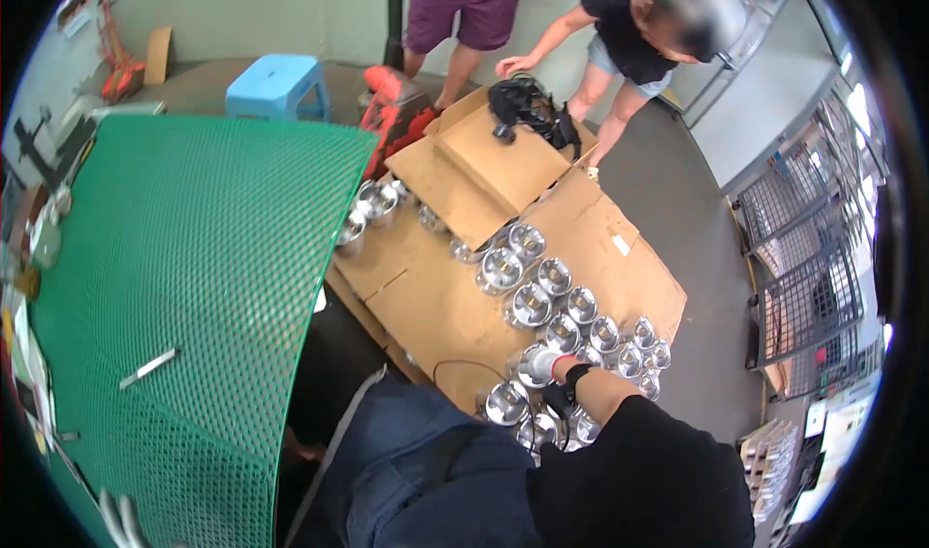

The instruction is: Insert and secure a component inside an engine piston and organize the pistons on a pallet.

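Observation:
My right hand (544, 362), in a white glove with a red cuff and a black band at the wrist, reaches down to a shiny silver cup-shaped metal part (528, 372). The fingers appear closed on its rim, though the glove partly hides the grip. Similar metal parts (531, 305) stand close together around it on flat brown cardboard (435, 306), hollow side up. At the lower left edge, pale gloved fingers of my left hand (121, 521) lie stretched out over a green mesh mat (213, 248). Nothing shows in them.
A small metal bar (150, 368) lies on the mat. Beyond the parts stands an open cardboard box (503, 156) with black straps (530, 108) on it. One person (648, 26) bends over it; another (463, 11) stands behind. A blue stool (276, 84) and wire carts (808, 296) are farther off.

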A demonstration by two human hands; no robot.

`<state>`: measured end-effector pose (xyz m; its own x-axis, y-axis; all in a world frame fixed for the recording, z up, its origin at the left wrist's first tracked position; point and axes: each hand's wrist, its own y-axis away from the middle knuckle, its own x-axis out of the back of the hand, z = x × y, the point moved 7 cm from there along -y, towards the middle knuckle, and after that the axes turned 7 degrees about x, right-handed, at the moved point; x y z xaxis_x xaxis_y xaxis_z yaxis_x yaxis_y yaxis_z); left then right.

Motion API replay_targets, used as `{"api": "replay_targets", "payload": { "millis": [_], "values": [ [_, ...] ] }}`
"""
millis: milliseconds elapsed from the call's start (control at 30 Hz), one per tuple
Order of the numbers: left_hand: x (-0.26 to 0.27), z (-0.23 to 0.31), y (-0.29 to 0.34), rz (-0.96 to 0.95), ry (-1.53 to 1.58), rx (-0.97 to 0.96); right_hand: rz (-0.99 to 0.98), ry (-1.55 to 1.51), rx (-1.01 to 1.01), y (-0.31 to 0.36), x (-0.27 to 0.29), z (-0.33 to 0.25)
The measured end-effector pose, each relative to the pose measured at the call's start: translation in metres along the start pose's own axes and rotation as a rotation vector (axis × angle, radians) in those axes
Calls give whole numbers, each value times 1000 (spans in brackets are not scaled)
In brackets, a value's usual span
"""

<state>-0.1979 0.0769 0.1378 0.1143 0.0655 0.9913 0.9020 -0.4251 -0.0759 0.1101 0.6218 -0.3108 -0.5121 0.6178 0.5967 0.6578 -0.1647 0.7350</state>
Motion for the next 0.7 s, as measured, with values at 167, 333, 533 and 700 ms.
{"api": "replay_targets", "payload": {
  "millis": [167,333,533,700],
  "values": [
    [-2,132,-70,-219,125,-326,-22,-74,23,-25,-4,-40],
    [-42,193,-133,-164,69,-497,22,-125,242,-50,32,-95],
    [-114,180,-201,-52,65,-456,170,-94,325,-116,125,-149],
    [-129,173,-200,-67,126,-394,467,-43,399,-205,196,-183]
  ]
}}
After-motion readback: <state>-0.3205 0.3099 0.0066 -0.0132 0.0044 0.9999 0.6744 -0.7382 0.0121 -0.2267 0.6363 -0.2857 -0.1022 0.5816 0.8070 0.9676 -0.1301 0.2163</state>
